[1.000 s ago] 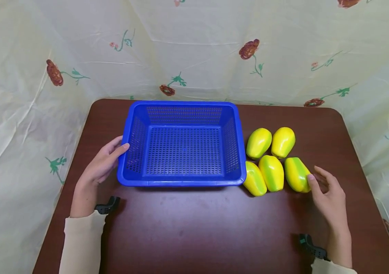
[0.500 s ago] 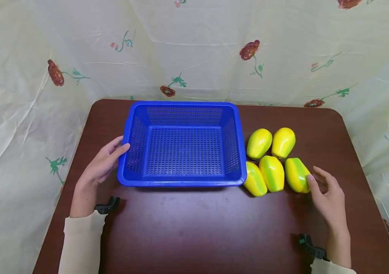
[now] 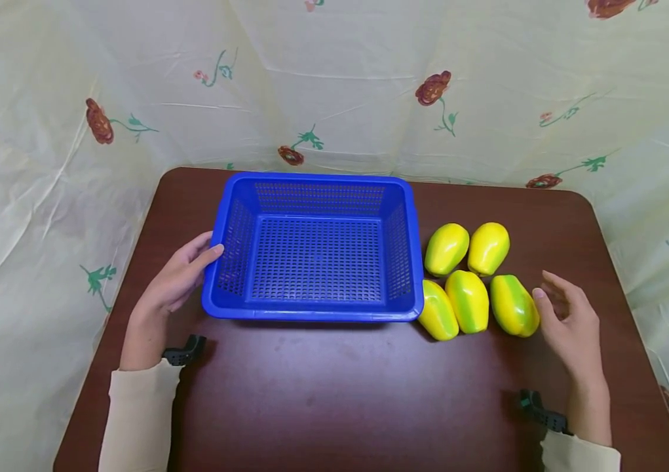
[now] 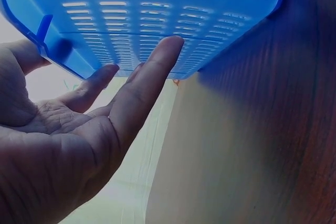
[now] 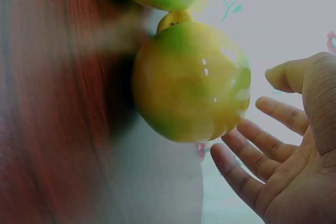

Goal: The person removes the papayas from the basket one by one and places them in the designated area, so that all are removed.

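A blue plastic basket (image 3: 316,311) with slotted walls stands on the brown table, nothing inside it. My left hand (image 3: 179,275) holds its left rim, thumb over the edge. In the left wrist view, the fingers (image 4: 144,85) lie along the outer side wall (image 4: 157,19). Several glossy yellow-green mango-like fruits lie right of the basket. Nearest my right hand (image 3: 573,328) is the front right fruit (image 3: 514,307); the thumb tip is just right of it. In the right wrist view, the fingers are spread loosely beside that fruit (image 5: 191,85), with nothing in the grasp.
Two fruits, the back left one (image 3: 447,249) and the back right one (image 3: 489,248), lie behind the front row. The front left fruit (image 3: 439,311) meets the basket's right edge, beside the middle one (image 3: 467,301). A flowered curtain (image 3: 358,85) hangs behind the table (image 3: 322,393).
My right hand has drawn slightly back to the right, away from the front right fruit, and its thumb has come off it. The left hand and basket have stayed in place.
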